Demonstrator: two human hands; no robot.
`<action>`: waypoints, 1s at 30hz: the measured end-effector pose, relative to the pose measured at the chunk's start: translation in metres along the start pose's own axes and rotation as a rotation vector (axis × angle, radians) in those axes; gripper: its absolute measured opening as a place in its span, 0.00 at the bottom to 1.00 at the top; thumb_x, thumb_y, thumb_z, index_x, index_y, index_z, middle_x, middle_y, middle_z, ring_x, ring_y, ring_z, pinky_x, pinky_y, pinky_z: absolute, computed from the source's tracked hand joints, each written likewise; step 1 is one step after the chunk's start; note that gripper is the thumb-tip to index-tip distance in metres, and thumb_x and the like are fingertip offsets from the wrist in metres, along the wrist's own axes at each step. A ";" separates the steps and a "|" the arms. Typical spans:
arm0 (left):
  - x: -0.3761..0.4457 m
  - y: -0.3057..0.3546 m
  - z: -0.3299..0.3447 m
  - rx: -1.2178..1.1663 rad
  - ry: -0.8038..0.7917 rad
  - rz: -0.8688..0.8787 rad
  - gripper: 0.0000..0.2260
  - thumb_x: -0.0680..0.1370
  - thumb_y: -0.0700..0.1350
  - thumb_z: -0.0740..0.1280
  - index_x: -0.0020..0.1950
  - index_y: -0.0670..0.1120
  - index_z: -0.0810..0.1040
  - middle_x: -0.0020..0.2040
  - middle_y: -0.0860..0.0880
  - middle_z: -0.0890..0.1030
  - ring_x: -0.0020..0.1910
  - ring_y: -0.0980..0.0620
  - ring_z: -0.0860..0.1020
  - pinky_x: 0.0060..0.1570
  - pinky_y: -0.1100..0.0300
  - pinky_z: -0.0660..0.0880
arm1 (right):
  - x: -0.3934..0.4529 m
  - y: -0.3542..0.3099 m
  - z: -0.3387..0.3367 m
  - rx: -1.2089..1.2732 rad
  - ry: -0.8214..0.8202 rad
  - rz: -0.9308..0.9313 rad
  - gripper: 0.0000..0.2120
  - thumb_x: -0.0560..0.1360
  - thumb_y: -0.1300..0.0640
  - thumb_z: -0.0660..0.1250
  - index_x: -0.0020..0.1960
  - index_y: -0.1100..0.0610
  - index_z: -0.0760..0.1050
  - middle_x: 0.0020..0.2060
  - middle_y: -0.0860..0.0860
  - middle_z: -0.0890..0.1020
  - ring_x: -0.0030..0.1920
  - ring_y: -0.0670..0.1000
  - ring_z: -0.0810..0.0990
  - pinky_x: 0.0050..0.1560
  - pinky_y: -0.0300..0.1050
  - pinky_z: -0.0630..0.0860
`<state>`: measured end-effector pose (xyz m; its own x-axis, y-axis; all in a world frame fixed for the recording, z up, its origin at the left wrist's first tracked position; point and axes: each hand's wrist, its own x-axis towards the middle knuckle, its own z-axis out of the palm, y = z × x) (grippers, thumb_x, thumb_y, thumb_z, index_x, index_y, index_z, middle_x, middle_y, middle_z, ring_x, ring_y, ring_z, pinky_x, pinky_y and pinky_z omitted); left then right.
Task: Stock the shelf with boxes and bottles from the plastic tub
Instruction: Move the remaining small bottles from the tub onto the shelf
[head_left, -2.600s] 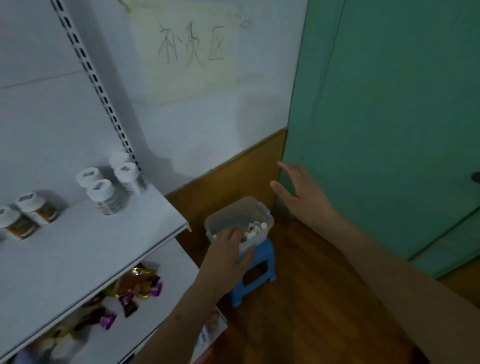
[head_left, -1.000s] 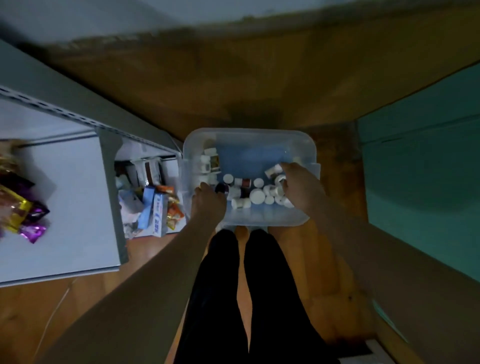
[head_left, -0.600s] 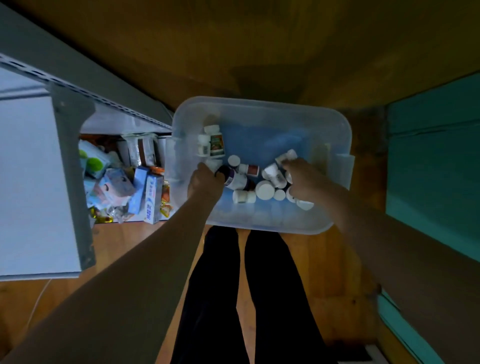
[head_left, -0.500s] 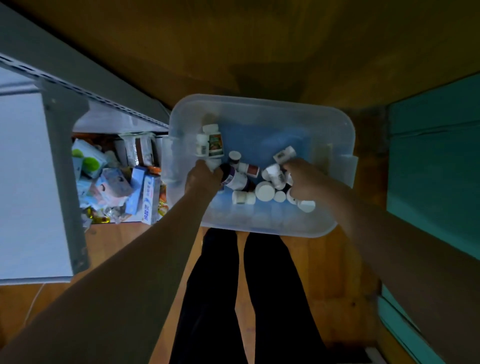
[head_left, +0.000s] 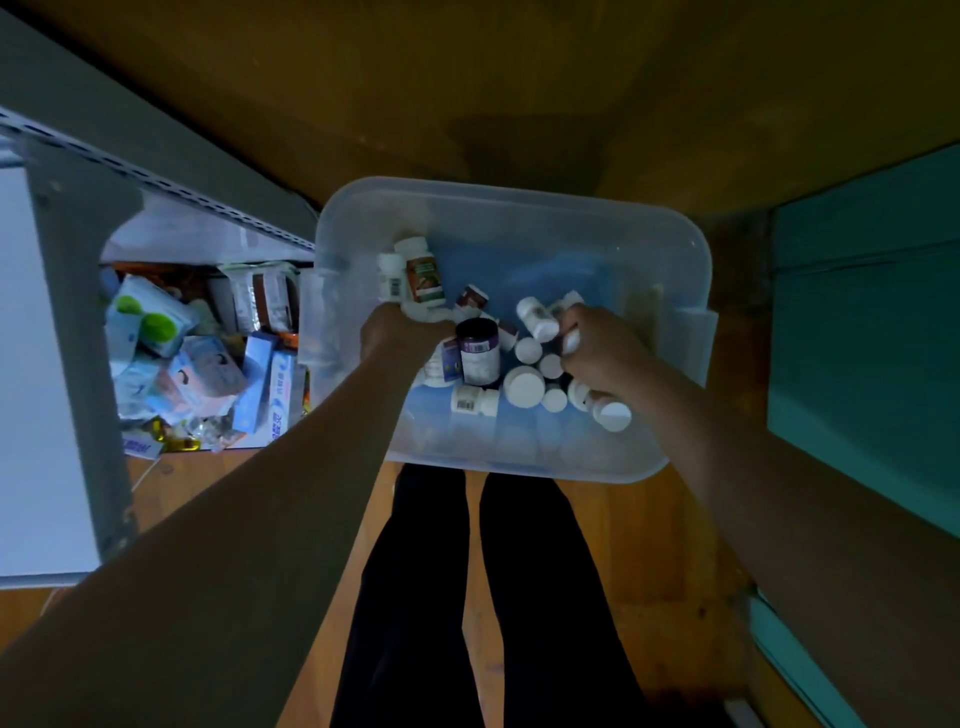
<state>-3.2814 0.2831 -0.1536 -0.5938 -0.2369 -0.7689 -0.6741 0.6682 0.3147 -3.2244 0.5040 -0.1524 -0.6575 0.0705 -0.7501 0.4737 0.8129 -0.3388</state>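
Observation:
A translucent plastic tub (head_left: 519, 200) stands just ahead of my legs, with several white-capped bottles lying loose inside. My left hand (head_left: 400, 335) reaches into its left side, fingers curled down over a white bottle (head_left: 428, 314). A dark purple bottle (head_left: 479, 352) stands right beside that hand. A brown-labelled bottle (head_left: 425, 273) lies just beyond it. On the right side my right hand (head_left: 605, 356) has its fingers curled round small white bottles (head_left: 569, 340). More bottles, among them one with a large white cap (head_left: 524, 385), lie between my hands.
The white shelf board (head_left: 31, 364) juts out at the left, close to my left forearm. Below it a lower shelf holds packed boxes and packets (head_left: 208, 364). A teal door (head_left: 872, 338) stands at the right. Wooden floor and wall panel surround the tub.
My view dropped from the shelf and wall to the tub below. Both hands went into the tub and closed among the bottles. The purple bottle now stands upright by my left hand.

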 end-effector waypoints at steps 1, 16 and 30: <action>-0.005 0.000 -0.001 0.045 0.011 0.036 0.21 0.71 0.55 0.76 0.58 0.47 0.78 0.53 0.47 0.80 0.54 0.47 0.78 0.49 0.61 0.70 | -0.003 -0.001 -0.002 0.024 0.024 -0.002 0.17 0.74 0.60 0.70 0.61 0.58 0.72 0.56 0.58 0.79 0.55 0.59 0.79 0.45 0.42 0.67; -0.134 0.029 -0.074 -0.114 0.041 0.521 0.20 0.72 0.46 0.77 0.61 0.46 0.75 0.56 0.52 0.80 0.56 0.56 0.76 0.50 0.67 0.69 | -0.124 -0.048 -0.085 0.511 0.178 -0.113 0.21 0.73 0.56 0.75 0.62 0.51 0.70 0.52 0.47 0.78 0.51 0.50 0.78 0.47 0.41 0.72; -0.375 0.096 -0.252 -1.228 -0.199 0.381 0.11 0.79 0.50 0.63 0.50 0.44 0.80 0.39 0.44 0.83 0.35 0.50 0.81 0.39 0.56 0.79 | -0.328 -0.218 -0.218 1.255 0.050 -0.515 0.20 0.72 0.42 0.72 0.59 0.50 0.76 0.48 0.50 0.84 0.51 0.51 0.83 0.56 0.50 0.76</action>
<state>-3.2346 0.2581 0.3051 -0.8320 0.0024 -0.5547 -0.5007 -0.4338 0.7491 -3.2398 0.4298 0.2918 -0.9282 -0.0365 -0.3702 0.3623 -0.3146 -0.8774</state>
